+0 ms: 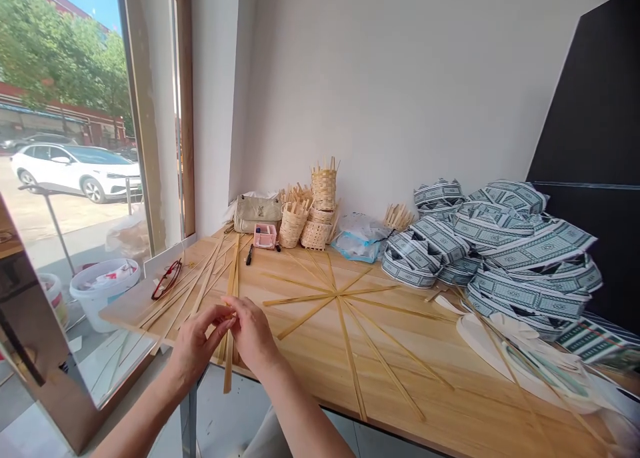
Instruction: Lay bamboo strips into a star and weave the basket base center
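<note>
My left hand (194, 345) and my right hand (251, 335) meet fingertip to fingertip near the table's front left edge. Both are closed in a pinch, and whatever lies between the fingers is hidden. Below and behind them runs a bundle of flat bamboo strips (229, 375), its ends jutting past the table edge. To the right of my hands, several bamboo strips cross at one centre in a star shape (336, 294), lying flat on the wooden table (300, 365). More loose thin strips (200, 291) are spread to the left of my hands.
Red glasses (167, 279), a black pen (249, 255), a pink box (265, 235) and a beige bag (259, 214) lie behind. Woven baskets (324, 190) stand by the wall. Patterned fabric bundles (525, 245) pile up at right. A white bucket (106, 291) is visible at the left.
</note>
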Available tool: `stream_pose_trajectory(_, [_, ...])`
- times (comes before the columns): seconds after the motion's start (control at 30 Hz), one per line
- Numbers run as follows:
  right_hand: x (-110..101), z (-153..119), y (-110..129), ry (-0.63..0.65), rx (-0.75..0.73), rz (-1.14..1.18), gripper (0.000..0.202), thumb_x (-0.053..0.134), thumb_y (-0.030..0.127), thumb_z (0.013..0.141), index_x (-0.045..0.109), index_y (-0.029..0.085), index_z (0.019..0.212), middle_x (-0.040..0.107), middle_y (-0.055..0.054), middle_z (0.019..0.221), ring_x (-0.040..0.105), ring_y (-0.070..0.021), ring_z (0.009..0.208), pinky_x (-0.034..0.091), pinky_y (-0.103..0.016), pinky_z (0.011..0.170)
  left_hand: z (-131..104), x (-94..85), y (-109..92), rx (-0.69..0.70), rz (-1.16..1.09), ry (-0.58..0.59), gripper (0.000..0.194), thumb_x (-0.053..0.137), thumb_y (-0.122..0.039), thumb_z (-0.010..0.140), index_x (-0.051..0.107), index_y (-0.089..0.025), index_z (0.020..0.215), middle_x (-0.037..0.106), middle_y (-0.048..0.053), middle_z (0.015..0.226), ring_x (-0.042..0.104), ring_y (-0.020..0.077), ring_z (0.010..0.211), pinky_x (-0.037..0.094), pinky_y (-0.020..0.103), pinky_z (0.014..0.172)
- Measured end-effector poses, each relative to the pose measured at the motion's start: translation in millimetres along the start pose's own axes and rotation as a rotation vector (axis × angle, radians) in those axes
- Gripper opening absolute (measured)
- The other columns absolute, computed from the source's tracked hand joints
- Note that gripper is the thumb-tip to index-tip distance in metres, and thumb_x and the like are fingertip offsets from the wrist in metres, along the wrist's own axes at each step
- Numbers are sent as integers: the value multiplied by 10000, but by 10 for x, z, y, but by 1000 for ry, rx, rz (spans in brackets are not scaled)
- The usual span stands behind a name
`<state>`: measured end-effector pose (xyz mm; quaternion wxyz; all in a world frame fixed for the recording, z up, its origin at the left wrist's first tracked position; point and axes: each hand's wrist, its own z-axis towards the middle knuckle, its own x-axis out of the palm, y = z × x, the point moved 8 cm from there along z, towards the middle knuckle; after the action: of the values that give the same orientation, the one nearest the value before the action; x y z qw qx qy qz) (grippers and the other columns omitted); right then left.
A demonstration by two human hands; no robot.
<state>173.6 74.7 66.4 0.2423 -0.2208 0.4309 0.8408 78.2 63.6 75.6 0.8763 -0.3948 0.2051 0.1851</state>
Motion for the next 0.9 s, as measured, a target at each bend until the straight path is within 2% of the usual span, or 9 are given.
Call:
stream_pose_trajectory(0.1, [-31,22,13,-12,-4,-93,290,429,57,759,603,204,939,605,-37,831,558,-156,780,424,-258,708,-76,-52,29,14,-46,-51,191,472,-345,796,511,-218,934,643,7,787,617,145,724,496,250,672])
stream_pose_trajectory(0.2, [-96,25,7,-57,8,-141,241,424,90,788,596,204,910,601,-36,831,552,-157,793,416,-256,709,-215,-36,37,30,-4,-39,137,437,-323,822,495,-217,887,628,11,777,622,145,722,507,247,670])
stream_pose_trajectory(0.27, [-138,18,10,-85,12,-157,210,436,129,800,591,207,918,596,-37,837,546,-160,804,414,-258,714,-309,100,-5,73,100,102,153,399,-302,845,530,-223,839,630,24,835,625,147,730,508,236,654])
stream_pose_trajectory(0.37, [-179,-2,39,-114,12,-189,199,452,154,800,597,217,922,579,-43,865,530,-164,830,414,-265,730,-431,348,-133,228,243,345,212,488,-330,806,561,-245,986,582,64,1098,569,217,981,471,336,836])
stream_pose_trajectory(0.43, [-173,-15,72,-112,2,-215,213,454,147,797,599,229,929,561,-49,933,521,-163,854,415,-269,740,-481,455,-192,331,314,445,392,595,-363,730,526,-254,1100,523,83,1203,461,273,1126,360,461,954])
stream_pose_trajectory(0.5, [-121,-23,111,-75,-22,-236,229,455,129,790,595,235,936,551,-48,976,521,-162,869,417,-270,744,-509,503,-193,385,351,496,456,626,-368,703,512,-257,1130,521,86,1209,434,285,1150,318,512,971])
stream_pose_trajectory(0.67, [30,-41,188,28,-73,-255,260,450,88,784,574,224,967,575,-40,945,539,-161,883,423,-250,732,-604,495,-66,428,396,487,511,636,-459,664,529,-229,1108,512,111,1216,453,309,1125,356,513,940])
stream_pose_trajectory(0.77, [77,-57,224,59,-78,-277,248,449,83,785,566,212,961,577,-43,950,549,-160,863,427,-245,707,-646,488,9,440,472,430,429,592,-345,735,505,-227,1139,545,100,1176,472,294,1111,346,516,948])
stream_pose_trajectory(0.9, [101,-50,256,59,-93,-299,248,441,81,787,552,209,968,576,-43,965,553,-158,848,428,-243,693,-575,413,6,430,490,353,253,467,-217,813,560,-221,1049,592,72,1101,499,248,1086,404,417,931])
